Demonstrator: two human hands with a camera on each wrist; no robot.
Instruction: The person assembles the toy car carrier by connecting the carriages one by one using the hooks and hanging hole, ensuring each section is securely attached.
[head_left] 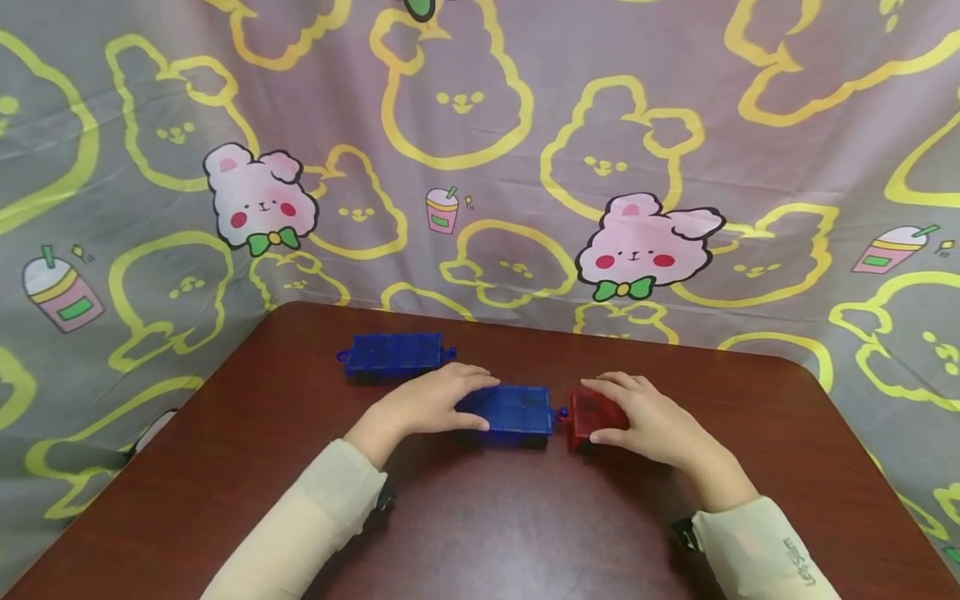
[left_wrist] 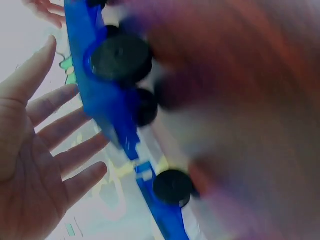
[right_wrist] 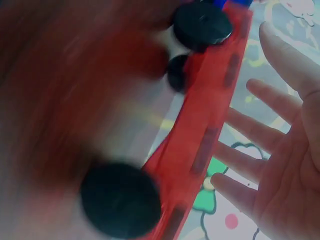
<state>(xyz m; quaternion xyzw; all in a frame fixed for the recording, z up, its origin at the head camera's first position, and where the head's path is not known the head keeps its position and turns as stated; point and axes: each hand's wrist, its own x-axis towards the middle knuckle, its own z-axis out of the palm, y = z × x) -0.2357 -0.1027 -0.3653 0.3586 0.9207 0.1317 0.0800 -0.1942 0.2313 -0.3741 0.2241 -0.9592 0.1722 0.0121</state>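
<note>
Over the left end of a blue wagon [head_left: 519, 408], my left hand [head_left: 438, 402] has its thumb and fingers apart. The left wrist view shows that palm [left_wrist: 40, 155] with fingers spread beside the blue body [left_wrist: 87, 55] and its black wheels. My right hand [head_left: 652, 421] is at a red wagon [head_left: 581, 414], covering its right part. In the right wrist view the right hand [right_wrist: 280, 150] is spread beside the red side [right_wrist: 200, 115]; whether the fingertips touch it I cannot tell. A blue ball hitch lies between the two wagons; whether they are linked is unclear.
A second blue wagon [head_left: 393, 353] with a loop at its left end and a ball at its right stands behind my left hand. The brown table [head_left: 525, 533] ends at a patterned cloth [head_left: 517, 192] behind it.
</note>
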